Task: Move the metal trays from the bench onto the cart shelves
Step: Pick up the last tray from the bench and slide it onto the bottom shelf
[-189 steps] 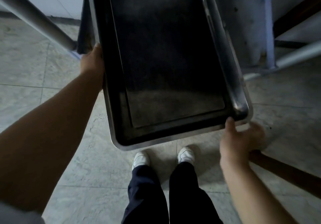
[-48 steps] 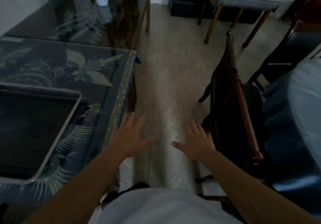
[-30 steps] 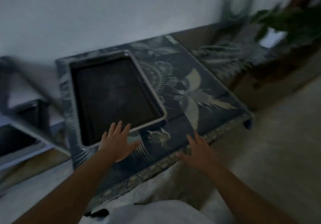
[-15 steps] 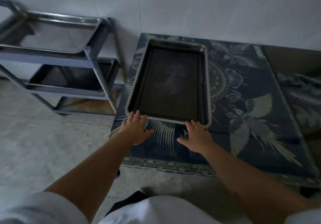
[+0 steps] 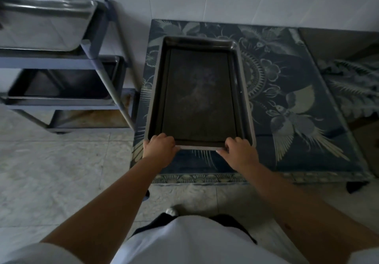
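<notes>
L hand [image 5: 159,148] & R hand [image 5: 239,151] fingers clamped on empty tray [image 5: 200,91] near rim, on bench [image 5: 287,140]

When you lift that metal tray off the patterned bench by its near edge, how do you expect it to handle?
The tray looks like rigid metal, so it should probably stay stiff. With the left hand and right hand both on the near rim, its long far end may dip. The smooth rim could be slippery.

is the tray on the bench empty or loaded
Empty: the tray shows only its bare dark bottom, while the left hand and right hand grip its near rim.
</notes>
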Available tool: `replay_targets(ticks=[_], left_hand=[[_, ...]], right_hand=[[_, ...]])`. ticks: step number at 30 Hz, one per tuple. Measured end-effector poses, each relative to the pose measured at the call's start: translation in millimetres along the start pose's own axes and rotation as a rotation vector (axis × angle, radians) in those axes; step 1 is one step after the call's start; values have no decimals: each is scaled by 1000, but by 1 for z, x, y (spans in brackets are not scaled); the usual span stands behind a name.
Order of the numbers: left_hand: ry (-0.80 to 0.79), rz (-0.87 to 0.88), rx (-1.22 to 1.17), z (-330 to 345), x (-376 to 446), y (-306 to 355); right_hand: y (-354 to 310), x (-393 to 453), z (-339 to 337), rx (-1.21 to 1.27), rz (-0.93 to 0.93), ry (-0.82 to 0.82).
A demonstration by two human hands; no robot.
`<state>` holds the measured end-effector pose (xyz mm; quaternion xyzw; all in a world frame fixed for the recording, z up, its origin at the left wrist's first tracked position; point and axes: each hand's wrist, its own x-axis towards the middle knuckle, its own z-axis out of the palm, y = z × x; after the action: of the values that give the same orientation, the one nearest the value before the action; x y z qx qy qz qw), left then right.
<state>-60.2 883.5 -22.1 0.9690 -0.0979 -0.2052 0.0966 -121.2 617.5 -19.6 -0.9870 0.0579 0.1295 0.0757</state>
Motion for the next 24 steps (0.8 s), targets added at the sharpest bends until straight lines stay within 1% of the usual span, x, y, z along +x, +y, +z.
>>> replay_targets(ticks=[2, 4, 7, 9, 11, 12, 13, 14, 15, 17, 18, 19, 20, 21, 23, 24], left_hand=[[34, 43, 10, 11, -19, -6], [18, 85, 10, 17, -35, -12], [-89, 139, 57, 20, -47, -17], [-173, 164, 77, 21, -49, -17], [-241, 159, 87, 22, -46, -18], [-255, 155, 79, 21, -43, -18], [-232, 153, 49, 17, -37, -19], [-158, 148, 4, 12, -29, -20], [-48, 138, -32, 6, -19, -22], [145, 68, -67, -7, 7, -27], [182, -3, -114, -14, 20, -30], [187, -87, -186, -20, 34, -33], [170, -173, -269, -25, 47, -35], [136, -249, -355, -30, 60, -36], [85, -367, -527, -39, 81, -36], [87, -408, -580, -42, 87, -35]], right_hand=[[0, -17, 8, -21, -31, 15], [2, -29, 13, -6, -55, -39], [6, -40, 16, 44, -45, -190], [8, -39, 16, 23, -29, -318], [10, -29, 10, -10, -59, -462], [12, -21, 5, 3, -67, -514], [15, -12, -1, 48, -57, -528], [20, -1, -7, 115, -31, -494], [25, 10, -12, 186, 10, -411], [35, 32, -20, 286, 104, -163], [40, 44, -22, 325, 149, -40], [45, 57, -24, 374, 196, 44], [51, 70, -26, 433, 247, 65], [55, 83, -27, 508, 295, 39], [62, 107, -31, 644, 389, -7], [65, 118, -32, 690, 436, 5]])
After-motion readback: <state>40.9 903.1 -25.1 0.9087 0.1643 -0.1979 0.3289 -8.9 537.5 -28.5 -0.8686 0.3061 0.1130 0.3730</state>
